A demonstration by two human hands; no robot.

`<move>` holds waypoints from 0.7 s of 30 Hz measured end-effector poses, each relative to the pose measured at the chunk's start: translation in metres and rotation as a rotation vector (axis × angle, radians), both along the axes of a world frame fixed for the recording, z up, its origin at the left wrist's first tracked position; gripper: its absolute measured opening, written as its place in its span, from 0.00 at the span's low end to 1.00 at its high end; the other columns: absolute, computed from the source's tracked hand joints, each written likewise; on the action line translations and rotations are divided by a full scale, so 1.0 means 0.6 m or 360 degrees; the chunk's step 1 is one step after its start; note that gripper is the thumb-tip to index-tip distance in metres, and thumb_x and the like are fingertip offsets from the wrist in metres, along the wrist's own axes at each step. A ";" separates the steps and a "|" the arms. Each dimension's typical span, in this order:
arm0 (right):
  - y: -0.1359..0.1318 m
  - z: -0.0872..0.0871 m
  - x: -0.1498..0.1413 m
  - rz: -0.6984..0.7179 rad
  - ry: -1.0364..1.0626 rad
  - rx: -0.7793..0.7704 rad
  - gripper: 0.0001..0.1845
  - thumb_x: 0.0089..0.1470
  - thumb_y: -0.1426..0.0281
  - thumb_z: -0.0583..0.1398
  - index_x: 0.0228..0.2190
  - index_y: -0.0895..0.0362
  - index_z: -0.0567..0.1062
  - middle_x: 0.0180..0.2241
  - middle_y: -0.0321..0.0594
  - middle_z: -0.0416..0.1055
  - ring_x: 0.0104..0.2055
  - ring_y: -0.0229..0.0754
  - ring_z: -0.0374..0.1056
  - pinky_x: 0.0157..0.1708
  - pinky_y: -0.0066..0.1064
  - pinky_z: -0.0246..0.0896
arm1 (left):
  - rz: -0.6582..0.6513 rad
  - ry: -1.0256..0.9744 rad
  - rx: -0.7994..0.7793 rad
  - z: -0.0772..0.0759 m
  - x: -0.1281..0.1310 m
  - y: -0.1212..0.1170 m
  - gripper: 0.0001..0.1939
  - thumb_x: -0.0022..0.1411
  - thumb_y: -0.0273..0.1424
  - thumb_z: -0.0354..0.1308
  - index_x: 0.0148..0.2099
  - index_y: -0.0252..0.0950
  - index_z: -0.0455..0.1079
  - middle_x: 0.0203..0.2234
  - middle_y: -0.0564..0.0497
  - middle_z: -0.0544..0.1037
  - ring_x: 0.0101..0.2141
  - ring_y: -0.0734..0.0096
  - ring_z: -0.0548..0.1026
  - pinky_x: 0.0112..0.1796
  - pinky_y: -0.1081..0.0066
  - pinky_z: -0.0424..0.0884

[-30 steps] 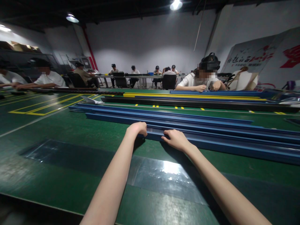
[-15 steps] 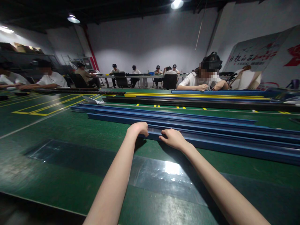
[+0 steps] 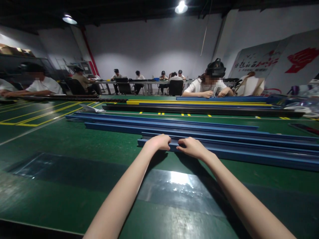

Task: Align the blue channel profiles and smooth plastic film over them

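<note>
A long blue channel strip (image 3: 249, 153) lies nearest to me on the green table, its left end just past my left hand. My left hand (image 3: 161, 142) is bent over this strip's near wall, fingers curled round it. Close to its right, my right hand (image 3: 191, 147) grips the same wall, thumb in front and fingers over the top. The fingertips inside the channel are partly hidden. Right behind lie more blue channel strips (image 3: 119, 128), roughly parallel to the first.
Flat clear plastic film (image 3: 159, 189) lies on the table (image 3: 50, 205) in front of the strips. Farther back are a black strip (image 3: 199, 110), a yellow strip (image 3: 189, 103) and a crumpled white sheet (image 3: 92, 109). Across the table, a co-worker (image 3: 199, 88) handles something small.
My left hand has slid right along the strip, closer to my right hand, uncovering the strip's left end. The view has turned slightly right.
</note>
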State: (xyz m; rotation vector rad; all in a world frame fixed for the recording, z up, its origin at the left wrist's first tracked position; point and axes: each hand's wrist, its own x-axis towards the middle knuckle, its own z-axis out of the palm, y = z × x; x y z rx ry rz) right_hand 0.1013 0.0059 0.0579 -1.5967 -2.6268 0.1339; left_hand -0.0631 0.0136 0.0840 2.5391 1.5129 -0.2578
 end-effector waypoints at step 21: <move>-0.031 -0.012 0.188 -0.0241 -0.0058 0.0063 0.12 0.55 0.68 0.49 0.32 0.53 0.72 0.32 0.40 0.74 0.35 0.40 0.68 0.26 0.25 0.48 | -0.0304 -0.0144 0.0410 -0.033 0.160 -0.011 0.10 0.56 0.35 0.53 0.38 0.37 0.70 0.38 0.45 0.76 0.40 0.60 0.73 0.36 0.68 0.69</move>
